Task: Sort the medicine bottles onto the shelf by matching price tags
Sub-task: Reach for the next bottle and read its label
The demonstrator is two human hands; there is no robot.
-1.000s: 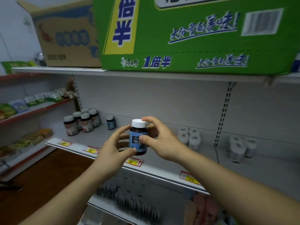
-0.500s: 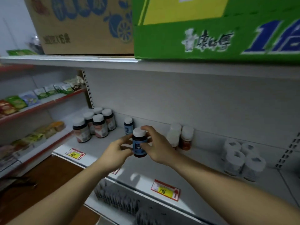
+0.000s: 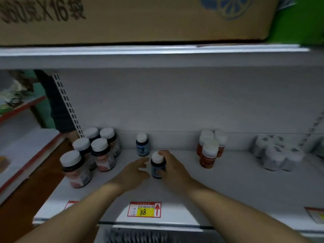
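A dark bottle with a blue label and white cap [image 3: 156, 165] stands on the white shelf [image 3: 228, 186], behind the yellow "88" price tag [image 3: 144, 209]. My right hand [image 3: 172, 168] is wrapped around its right side. My left hand [image 3: 133, 173] is just left of it, fingers apart, holding nothing. A matching blue-label bottle [image 3: 142, 145] stands behind it at the back wall.
Several dark bottles with pink labels [image 3: 91, 153] stand at the left. Three orange bottles [image 3: 209, 150] are to the right, and several white bottles [image 3: 275, 156] lie farther right. Cardboard boxes [image 3: 133, 18] sit on the upper shelf. More price tags [image 3: 315, 214] line the edge.
Both hands carried the blue-label bottle forward and down onto the shelf. My left hand has let go of it. The view moved closer and to the left.
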